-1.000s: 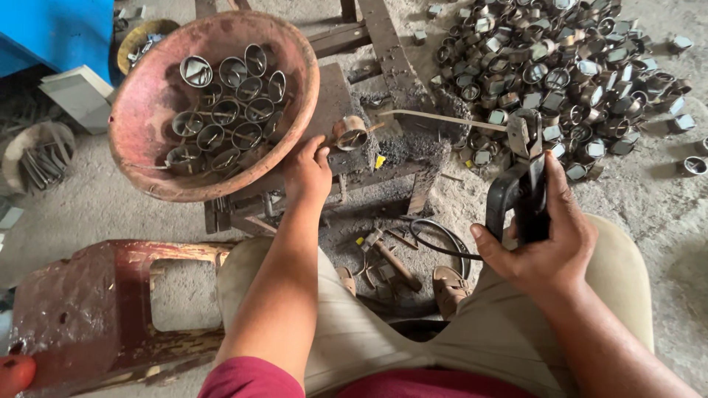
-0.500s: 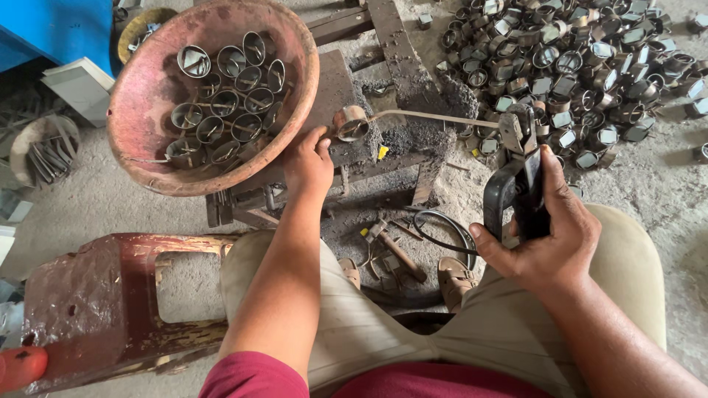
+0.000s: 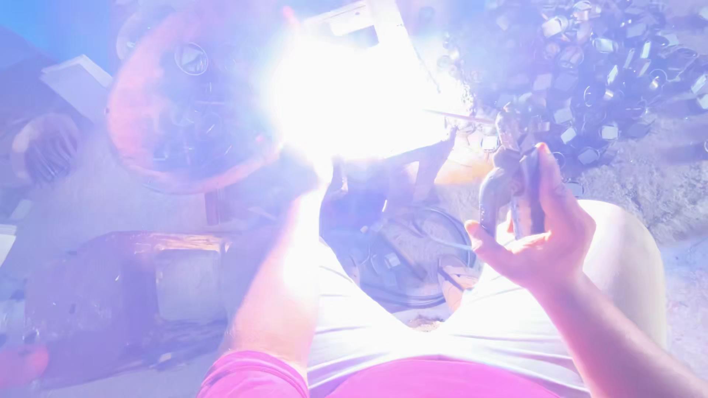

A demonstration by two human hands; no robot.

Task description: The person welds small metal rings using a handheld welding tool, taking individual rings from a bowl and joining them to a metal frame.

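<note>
A white welding flash [image 3: 354, 96] washes out the middle of the view. My left hand [image 3: 306, 180] reaches up to the flash's lower edge; its fingers are lost in the glare. My right hand [image 3: 542, 239] is closed around a dark electrode holder [image 3: 505, 184], and its thin rod [image 3: 461, 116] points left into the flash. To the left, a rusty round bowl [image 3: 136, 144] holds several short metal rings [image 3: 193, 59]. The metal stand under the flash is hidden by the light.
A big heap of metal rings [image 3: 590, 66] lies at the top right on the dusty floor. A rusty metal block [image 3: 96, 287] sits at the lower left. A dark cable [image 3: 435, 228] loops between my knees. A blue object [image 3: 37, 29] stands top left.
A bright arc has flared at the rod's tip, washing the whole picture in glare. My right hand has brought the holder slightly left; my left hand stays by the stand.
</note>
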